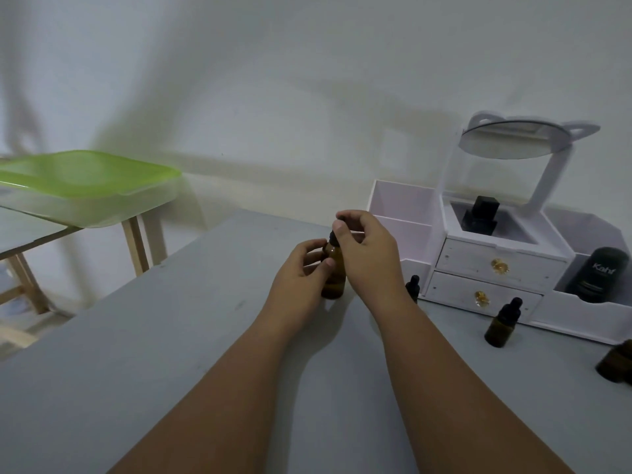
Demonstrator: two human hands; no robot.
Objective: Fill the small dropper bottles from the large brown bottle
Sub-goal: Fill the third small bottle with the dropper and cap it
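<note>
The large brown bottle [334,273] stands upright on the grey table [154,336], near its far edge. My left hand [301,278] wraps around its body from the left. My right hand [366,254] pinches its black cap [332,238] from above and the right. One small dropper bottle [502,323] with a black dropper top stands to the right on the table. Another small dropper bottle [413,287] is partly hidden behind my right wrist. A third brown bottle [617,362] is cut off at the right edge.
A white cosmetic organiser [496,268] with two drawers, a round mirror [513,140], a black perfume bottle [480,215] and a black "Kahf" container [602,271] stands at the back right. A green-lidded plastic box [85,183] rests on a wooden side table to the left.
</note>
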